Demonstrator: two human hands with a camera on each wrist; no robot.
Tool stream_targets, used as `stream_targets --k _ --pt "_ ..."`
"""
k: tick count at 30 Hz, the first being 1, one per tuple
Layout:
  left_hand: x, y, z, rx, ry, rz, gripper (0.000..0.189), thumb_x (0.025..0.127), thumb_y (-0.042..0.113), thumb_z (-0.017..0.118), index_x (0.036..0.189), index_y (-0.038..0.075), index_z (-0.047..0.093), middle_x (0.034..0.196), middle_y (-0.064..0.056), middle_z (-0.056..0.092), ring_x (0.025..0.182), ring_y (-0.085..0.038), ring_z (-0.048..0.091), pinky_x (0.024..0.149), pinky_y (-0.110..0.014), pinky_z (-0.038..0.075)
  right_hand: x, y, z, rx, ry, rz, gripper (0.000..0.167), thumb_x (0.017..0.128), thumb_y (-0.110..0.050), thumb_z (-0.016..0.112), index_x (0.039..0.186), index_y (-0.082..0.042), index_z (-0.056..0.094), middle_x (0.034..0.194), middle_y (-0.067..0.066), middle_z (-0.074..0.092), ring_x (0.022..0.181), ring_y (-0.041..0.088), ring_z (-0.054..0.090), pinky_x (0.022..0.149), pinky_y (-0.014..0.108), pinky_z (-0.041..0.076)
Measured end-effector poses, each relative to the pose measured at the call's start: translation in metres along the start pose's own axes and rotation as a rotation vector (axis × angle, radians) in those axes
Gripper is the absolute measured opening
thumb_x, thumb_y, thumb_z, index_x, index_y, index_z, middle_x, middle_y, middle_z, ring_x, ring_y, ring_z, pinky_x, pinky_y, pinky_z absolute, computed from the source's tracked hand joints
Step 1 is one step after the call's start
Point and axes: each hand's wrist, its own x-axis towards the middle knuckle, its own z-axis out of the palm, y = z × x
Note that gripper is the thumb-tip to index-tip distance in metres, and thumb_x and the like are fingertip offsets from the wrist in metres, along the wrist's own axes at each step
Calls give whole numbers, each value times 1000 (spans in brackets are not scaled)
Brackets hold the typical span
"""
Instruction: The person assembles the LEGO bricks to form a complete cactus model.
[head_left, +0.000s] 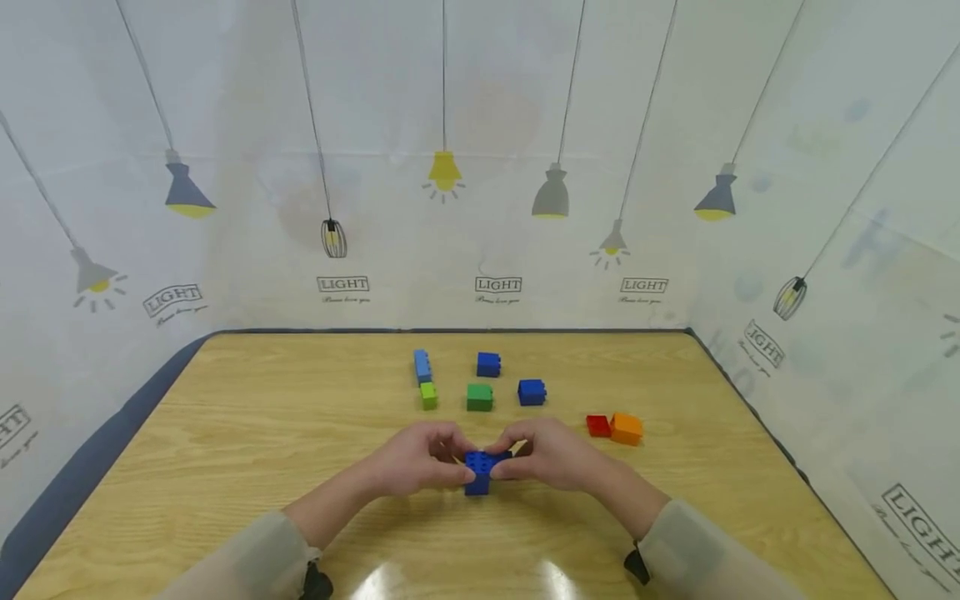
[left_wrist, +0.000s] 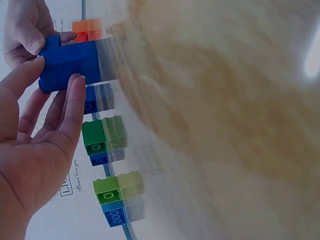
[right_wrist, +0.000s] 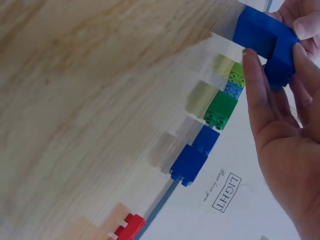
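Note:
In front of me both hands hold a blue building-brick piece (head_left: 477,482), its studded top facing up in the head view. From the wrist views it has an L-shaped outline, with one block (right_wrist: 280,65) jutting off the main body. My left hand (head_left: 422,458) pinches its left side between thumb and fingers. On the right side, my right hand (head_left: 553,454) grips the jutting part with thumb and fingertips. Close over the tabletop (head_left: 300,442), the piece is partly covered by the fingers.
Beyond the hands lie a light-blue brick (head_left: 422,367), a lime brick (head_left: 428,396), a green brick (head_left: 480,397) and two blue bricks (head_left: 532,392). A red brick (head_left: 597,426) sits beside an orange one (head_left: 626,428) to the right. Printed sheets (head_left: 405,250) wall the table's back and sides.

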Motion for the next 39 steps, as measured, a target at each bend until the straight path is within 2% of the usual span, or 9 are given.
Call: stream_targets --k 13,22,29,32,39 --pt "1 0 -2 4 1 -1 23 98 19 83 118 9 77 113 -5 79 103 -19 78 86 -33 67 1 1 3 108 2 5 20 98 -26 86 115 -18 83 116 1 79 86 16 78 74 27 62" --pt "3 0 -2 4 -1 6 22 97 18 84 116 8 77 114 -6 79 104 -19 79 87 -33 67 2 5 4 120 11 11 21 98 -28 86 117 -20 83 117 0 79 88 16 78 76 27 64" --pt "3 1 -2 -10 10 2 22 97 16 84 115 7 77 112 -7 80 103 -19 79 87 -31 67 1 7 1 134 -23 7 24 101 -28 83 124 -22 81 125 0 78 101 17 76 88 31 65" --pt "3 1 -1 -13 7 8 22 97 17 85 115 7 77 113 -7 80 103 -19 80 86 -32 67 -1 9 -2 153 -42 5 26 102 -26 81 126 -19 78 125 2 76 105 18 75 92 33 65" --pt "5 -2 -2 -20 -10 -2 22 97 18 84 115 8 75 113 -6 80 105 -21 79 87 -32 67 -4 13 2 268 -35 22 25 101 -25 82 122 -12 77 122 8 74 91 20 76 85 34 67"
